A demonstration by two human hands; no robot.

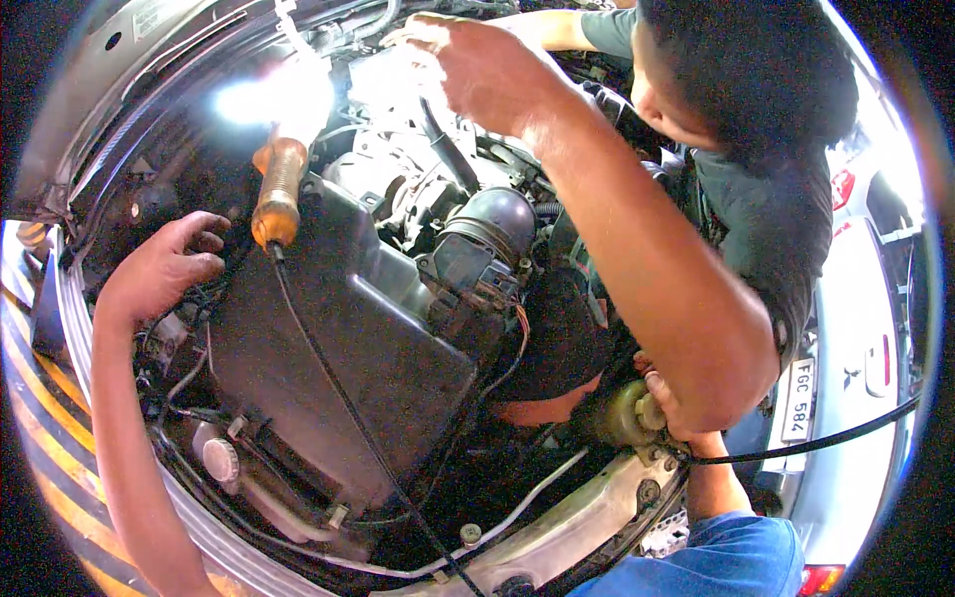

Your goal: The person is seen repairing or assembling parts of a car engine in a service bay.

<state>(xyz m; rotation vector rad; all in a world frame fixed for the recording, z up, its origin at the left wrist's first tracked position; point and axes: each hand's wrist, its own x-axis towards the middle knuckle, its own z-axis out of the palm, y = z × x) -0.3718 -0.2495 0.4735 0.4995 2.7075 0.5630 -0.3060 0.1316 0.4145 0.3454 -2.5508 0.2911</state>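
Note:
My left hand point(164, 261) hovers over the left side of an engine bay, fingers loosely curved and apart, holding nothing. Beside it hangs a lit work lamp point(279, 194) with an orange handle; its black cable crosses the large black cover point(328, 358). At the lower right, my right hand point(668, 400), below a blue sleeve, has its fingers bent around a yellowish fluid reservoir point(625, 418). A co-worker's elbow partly hides that hand. The co-worker's forearm point(637, 249) stretches across the bay, and that hand point(463, 75) reaches beside the lamp's glare.
A co-worker in a dark shirt point(761, 209) leans in from the right. The engine's dark intake duct point(497, 221) sits mid-bay. A metal front rail point(557, 527) runs along the near edge. A black hose point(816, 443) leads right towards a white vehicle point(856, 398). Striped floor point(50, 428) shows left.

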